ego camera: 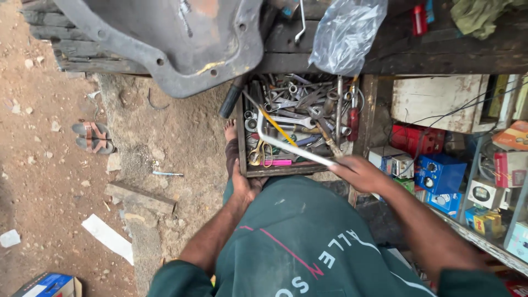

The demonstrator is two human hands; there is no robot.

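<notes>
The right hand (pixel 357 171) is closed around 1 bent metal rod (pixel 286 144), lifted over the near right of the wooden tool drawer (pixel 242 137). The left hand (pixel 245 186) grips the drawer's near left edge. The rod's hooked far end could snag the loose spanners (pixel 291 110) and drag them out.

Boxes crowd the shelf at three to four o'clock. A red box (pixel 422 139) stands uppermost, a blue box (pixel 440 173) with round white dials just below it. A small white carton (pixel 391 163) sits left of the blue one. Farther right are an orange package (pixel 513 136), a red-and-white box (pixel 509 169) and a yellow carton (pixel 484 221). At seven o'clock, a blue box (pixel 48 285) lies on the ground.
</notes>
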